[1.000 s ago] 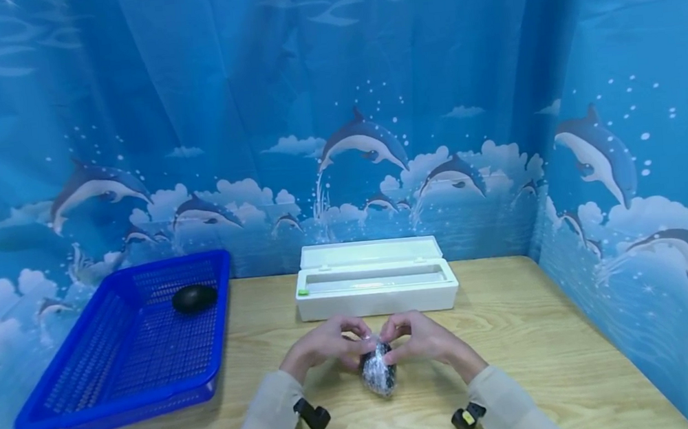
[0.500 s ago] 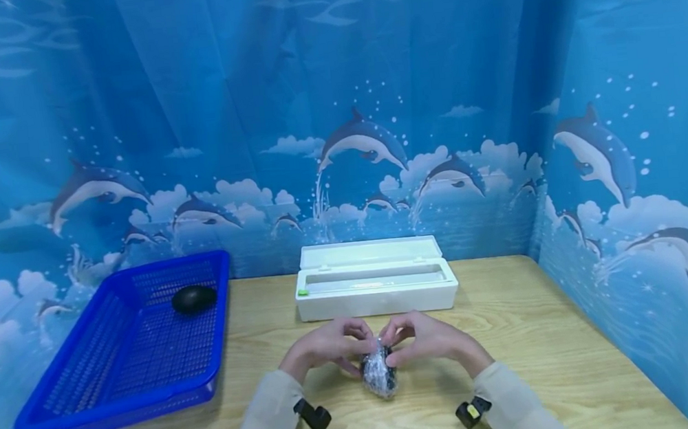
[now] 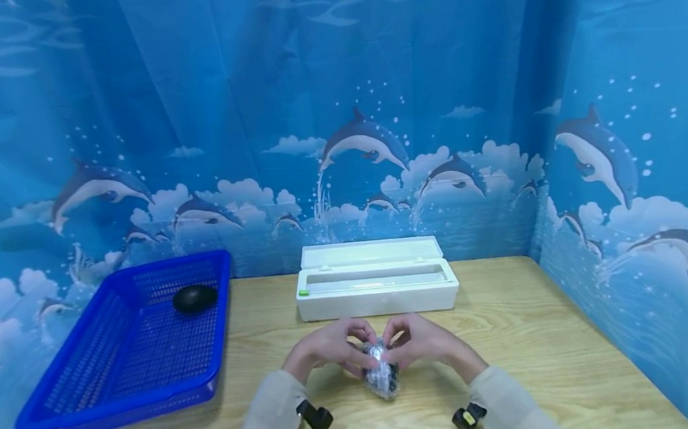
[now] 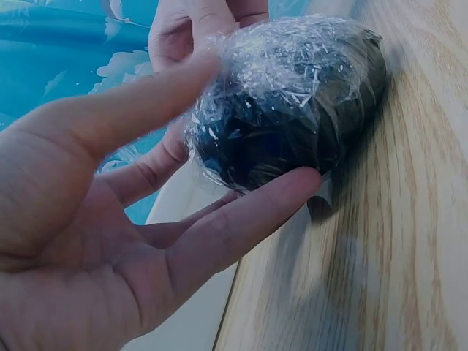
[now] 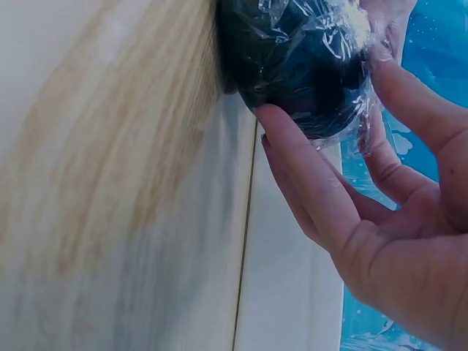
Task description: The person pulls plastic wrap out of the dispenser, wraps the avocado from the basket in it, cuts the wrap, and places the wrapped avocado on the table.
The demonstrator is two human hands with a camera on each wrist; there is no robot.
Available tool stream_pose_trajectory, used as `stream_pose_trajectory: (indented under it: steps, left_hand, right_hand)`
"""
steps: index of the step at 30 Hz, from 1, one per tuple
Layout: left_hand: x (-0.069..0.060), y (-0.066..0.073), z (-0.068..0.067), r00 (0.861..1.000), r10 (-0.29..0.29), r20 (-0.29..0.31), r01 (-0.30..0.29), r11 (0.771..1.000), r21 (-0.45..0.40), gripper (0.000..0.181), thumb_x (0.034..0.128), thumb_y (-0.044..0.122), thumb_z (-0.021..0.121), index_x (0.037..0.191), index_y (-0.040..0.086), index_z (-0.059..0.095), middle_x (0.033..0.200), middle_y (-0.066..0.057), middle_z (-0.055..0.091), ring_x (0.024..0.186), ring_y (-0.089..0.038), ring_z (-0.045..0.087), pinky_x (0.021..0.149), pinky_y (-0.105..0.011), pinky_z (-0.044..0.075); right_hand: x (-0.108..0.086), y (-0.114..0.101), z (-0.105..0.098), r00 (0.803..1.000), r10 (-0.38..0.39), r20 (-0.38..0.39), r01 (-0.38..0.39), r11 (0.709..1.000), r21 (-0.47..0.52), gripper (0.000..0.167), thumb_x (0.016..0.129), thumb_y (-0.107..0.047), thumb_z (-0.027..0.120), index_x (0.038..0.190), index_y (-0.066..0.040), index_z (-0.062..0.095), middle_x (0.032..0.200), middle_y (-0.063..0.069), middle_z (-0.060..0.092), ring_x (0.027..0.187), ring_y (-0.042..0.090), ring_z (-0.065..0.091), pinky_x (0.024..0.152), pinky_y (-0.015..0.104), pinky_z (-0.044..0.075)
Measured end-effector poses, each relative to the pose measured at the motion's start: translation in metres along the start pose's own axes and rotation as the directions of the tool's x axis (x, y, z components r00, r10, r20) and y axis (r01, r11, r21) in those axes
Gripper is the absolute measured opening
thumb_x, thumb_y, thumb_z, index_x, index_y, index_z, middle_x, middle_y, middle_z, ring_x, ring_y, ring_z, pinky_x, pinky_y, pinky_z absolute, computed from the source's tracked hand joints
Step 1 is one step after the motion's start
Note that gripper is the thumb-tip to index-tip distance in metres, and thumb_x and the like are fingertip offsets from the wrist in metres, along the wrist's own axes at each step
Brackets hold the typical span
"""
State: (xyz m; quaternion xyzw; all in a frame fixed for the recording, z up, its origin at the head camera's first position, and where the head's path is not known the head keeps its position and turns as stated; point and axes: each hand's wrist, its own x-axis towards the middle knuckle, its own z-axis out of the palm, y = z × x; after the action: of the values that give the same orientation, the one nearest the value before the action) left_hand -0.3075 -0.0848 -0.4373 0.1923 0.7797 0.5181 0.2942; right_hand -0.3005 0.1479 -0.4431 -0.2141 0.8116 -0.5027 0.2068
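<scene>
Both grips, left hand (image 3: 328, 345) and right hand (image 3: 424, 340), grasp the film-wrapped dark object (image 3: 382, 381) from opposite sides, presumably to steady it; it lies before the open white box (image 3: 379, 302), likely set back for hand room.

passage: bare tabletop (image 3: 555, 339) from right hand (image 3: 423, 343) to side curtain (image 3: 660, 267) | narrower: wood between left hand (image 3: 330, 347) and blue basket (image 3: 120, 409) | blocked ahead: white box (image 3: 379, 302), lid (image 3: 374, 251) raised | between hands: wrapped dark object (image 3: 382, 382) fills the gap
</scene>
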Motion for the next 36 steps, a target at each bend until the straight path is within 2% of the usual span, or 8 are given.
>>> stream_pose_trajectory:
  steps: [4, 7, 16, 22, 30, 34, 36]
  left_hand:
    - [0.0003, 0.0002, 0.0010, 1.000, -0.006, -0.002, 0.006, 1.000, -0.002, 0.015, 0.0978, 0.017, 0.071, 0.107, 0.007, 0.064, 0.119, -0.011, 0.062, 0.099, -0.024, 0.069, 0.074, -0.038, 0.066]
    - [0.0008, 0.0005, 0.0017, 1.000, -0.007, -0.011, 0.007, 1.000, -0.005, 0.013, 0.1000, 0.018, 0.068, 0.106, 0.006, 0.065, 0.118, -0.011, 0.063, 0.098, -0.024, 0.070, 0.073, -0.039, 0.066]
    - [0.0024, -0.0016, 0.0003, 1.000, -0.019, -0.020, 0.018, 0.999, -0.031, 0.017, 0.0920, 0.012, 0.077, 0.103, 0.007, 0.065, 0.115, -0.010, 0.064, 0.096, -0.024, 0.070, 0.073, -0.038, 0.066]
    - [0.0022, 0.0001, -0.0001, 1.000, -0.018, -0.014, 0.018, 1.000, -0.015, 0.025, 0.0851, 0.007, 0.082, 0.102, 0.009, 0.064, 0.116, -0.010, 0.063, 0.098, -0.025, 0.068, 0.074, -0.037, 0.066]
    - [0.0006, 0.0030, 0.0015, 1.000, -0.015, -0.013, 0.015, 1.000, 0.006, 0.025, 0.0835, 0.004, 0.082, 0.101, 0.008, 0.064, 0.114, -0.008, 0.065, 0.098, -0.024, 0.068, 0.073, -0.037, 0.066]
    - [0.0013, 0.0012, 0.0014, 0.999, -0.025, -0.026, 0.025, 1.000, -0.008, 0.026, 0.0837, 0.004, 0.083, 0.102, 0.008, 0.065, 0.115, -0.008, 0.065, 0.098, -0.024, 0.069, 0.073, -0.038, 0.066]
    - [0.0014, -0.0008, 0.0014, 0.999, -0.028, -0.034, 0.028, 0.999, -0.022, 0.023, 0.0868, 0.007, 0.081, 0.104, 0.007, 0.066, 0.115, -0.009, 0.066, 0.097, -0.025, 0.069, 0.074, -0.038, 0.066]
  right_hand:
    - [-0.0006, -0.0008, -0.0006, 1.000, -0.023, 0.015, 0.023, 1.000, -0.020, 0.026, 0.085, -0.010, 0.082, 0.100, -0.001, 0.063, 0.112, 0.011, 0.065, 0.092, 0.019, 0.069, 0.073, 0.034, 0.064]
    - [-0.0009, -0.0022, -0.0012, 0.999, -0.028, 0.033, 0.029, 0.999, -0.025, 0.027, 0.085, -0.010, 0.082, 0.101, -0.001, 0.063, 0.111, 0.011, 0.066, 0.093, 0.018, 0.069, 0.074, 0.033, 0.064]
    - [-0.0025, -0.0064, 0.0015, 0.998, 0.033, 0.059, -0.032, 0.999, -0.014, 0.033, 0.086, -0.015, 0.083, 0.104, -0.004, 0.057, 0.114, 0.013, 0.066, 0.094, 0.021, 0.070, 0.076, 0.039, 0.065]
    - [-0.0019, -0.0071, 0.0044, 0.998, 0.026, 0.064, -0.027, 1.000, 0.015, 0.036, 0.082, -0.009, 0.084, 0.103, -0.003, 0.055, 0.115, 0.015, 0.066, 0.088, 0.022, 0.070, 0.074, 0.043, 0.066]
    - [-0.0013, -0.0074, 0.0068, 0.998, 0.021, 0.054, -0.022, 0.999, 0.024, 0.036, 0.079, -0.005, 0.084, 0.101, -0.003, 0.056, 0.105, 0.010, 0.074, 0.087, 0.020, 0.071, 0.071, 0.043, 0.066]
    - [-0.0023, -0.0082, 0.0065, 0.998, 0.032, 0.056, -0.034, 0.999, 0.032, 0.036, 0.081, -0.006, 0.084, 0.102, -0.003, 0.055, 0.106, 0.010, 0.074, 0.086, 0.020, 0.071, 0.072, 0.043, 0.066]
    - [-0.0032, -0.0081, 0.0057, 0.997, 0.038, 0.064, -0.040, 0.998, 0.043, 0.034, 0.084, -0.007, 0.083, 0.102, -0.003, 0.055, 0.108, 0.010, 0.074, 0.087, 0.021, 0.071, 0.074, 0.043, 0.066]
